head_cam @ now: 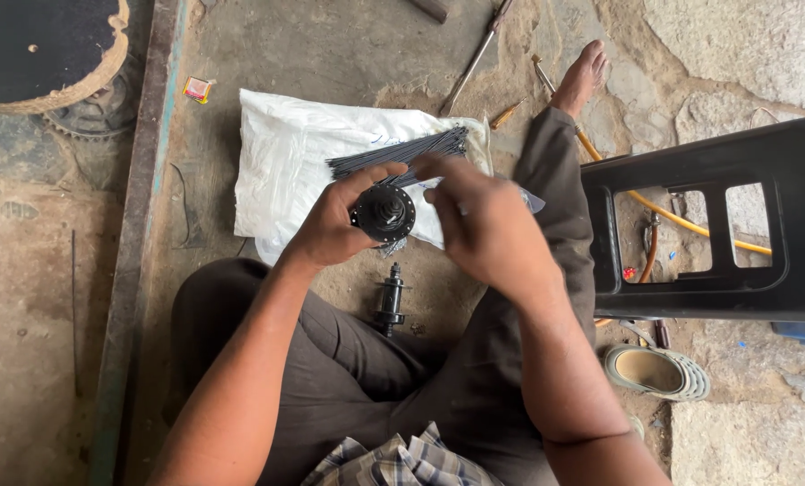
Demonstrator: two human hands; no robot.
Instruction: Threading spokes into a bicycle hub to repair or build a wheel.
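Our left hand (335, 225) grips the black wheel hub (385, 213) above the white sack (285, 153) while our right hand (474, 220) pinches a spoke from the spoke bundle (402, 151), so we judge a slipped spoke could scatter the rest.

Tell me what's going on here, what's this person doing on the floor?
A person sits on a stone floor, holding a black wheel hub in the left hand. The right hand is at the hub's edge, fingers pinched beside it; whether it grips a spoke is hidden. A bundle of thin dark spokes lies on a white plastic bag just beyond the hands. A second hub stands on the floor between the legs. A black plastic stool lies tipped over to the right.
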